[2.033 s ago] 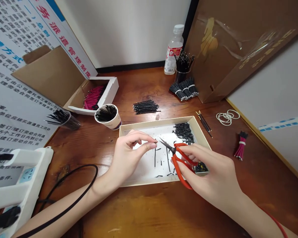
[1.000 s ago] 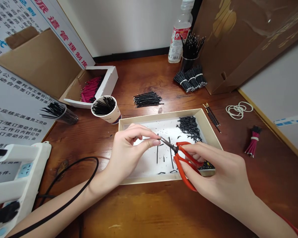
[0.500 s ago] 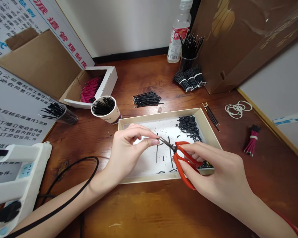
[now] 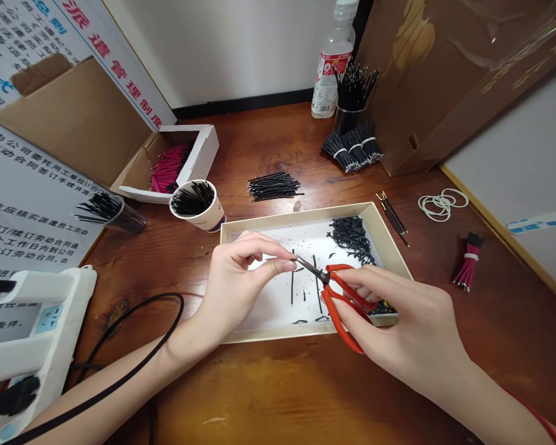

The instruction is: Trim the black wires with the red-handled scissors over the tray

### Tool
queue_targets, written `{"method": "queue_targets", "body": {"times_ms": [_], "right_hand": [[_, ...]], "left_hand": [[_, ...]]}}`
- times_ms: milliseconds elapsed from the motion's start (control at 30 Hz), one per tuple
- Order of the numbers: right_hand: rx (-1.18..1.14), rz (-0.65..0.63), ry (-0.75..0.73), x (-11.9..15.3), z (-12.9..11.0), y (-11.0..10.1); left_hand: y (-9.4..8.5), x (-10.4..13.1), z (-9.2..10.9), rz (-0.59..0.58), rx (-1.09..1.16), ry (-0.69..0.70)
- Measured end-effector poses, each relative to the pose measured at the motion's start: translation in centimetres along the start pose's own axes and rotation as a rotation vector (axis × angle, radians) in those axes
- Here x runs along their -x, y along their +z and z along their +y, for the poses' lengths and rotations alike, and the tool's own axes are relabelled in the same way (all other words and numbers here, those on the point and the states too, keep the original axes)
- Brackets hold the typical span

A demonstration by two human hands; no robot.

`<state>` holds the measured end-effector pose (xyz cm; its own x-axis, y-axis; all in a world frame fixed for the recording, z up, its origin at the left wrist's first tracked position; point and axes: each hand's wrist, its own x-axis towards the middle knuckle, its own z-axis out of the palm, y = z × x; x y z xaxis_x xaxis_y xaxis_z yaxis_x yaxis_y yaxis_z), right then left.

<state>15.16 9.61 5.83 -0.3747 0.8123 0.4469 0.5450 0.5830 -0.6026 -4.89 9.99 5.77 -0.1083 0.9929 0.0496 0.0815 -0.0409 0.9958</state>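
Over a shallow cream tray (image 4: pixel 296 213), my left hand (image 4: pixel 245 278) pinches something too small to make out between thumb and forefinger. My right hand (image 4: pixel 398 315) is wrapped round the red handles of a pair of scissors (image 4: pixel 338 296). The scissor tips touch or nearly touch the left fingertips. Inside the tray, a heap of short black pieces (image 4: pixel 351 238) lies at the right, with single black wires (image 4: pixel 293 281) and small scraps on the white bottom.
Behind the tray lie loose black wires (image 4: pixel 274 186). A paper cup (image 4: pixel 206 216) of wires stands at its back left corner. Banded black bundles (image 4: pixel 352 148), a bottle (image 4: pixel 327 80), white bands (image 4: pixel 440 205) and a pink bundle (image 4: pixel 469 262) are to the right. A black cable (image 4: pixel 120 383) crosses my left forearm.
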Motion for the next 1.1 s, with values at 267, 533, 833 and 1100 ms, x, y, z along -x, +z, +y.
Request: {"method": "queue_targets", "body": {"times_ms": [267, 533, 833, 1100], "right_hand": [[0.059, 0.023, -0.023, 0.35, 0.2, 0.24], [0.035, 0.012, 0.013, 0.1, 0.05, 0.02], [-0.001, -0.01, 0.037, -0.12, -0.07, -0.04], [-0.01, -0.013, 0.034, -0.2, -0.17, -0.03]], "left_hand": [[0.03, -0.03, 0.01, -0.003, -0.02, -0.033], [-0.06, -0.05, -0.04, -0.005, -0.042, -0.032], [-0.1, 0.06, -0.23, -0.014, -0.028, -0.01], [-0.02, -0.07, -0.08, -0.011, -0.033, -0.014]]}}
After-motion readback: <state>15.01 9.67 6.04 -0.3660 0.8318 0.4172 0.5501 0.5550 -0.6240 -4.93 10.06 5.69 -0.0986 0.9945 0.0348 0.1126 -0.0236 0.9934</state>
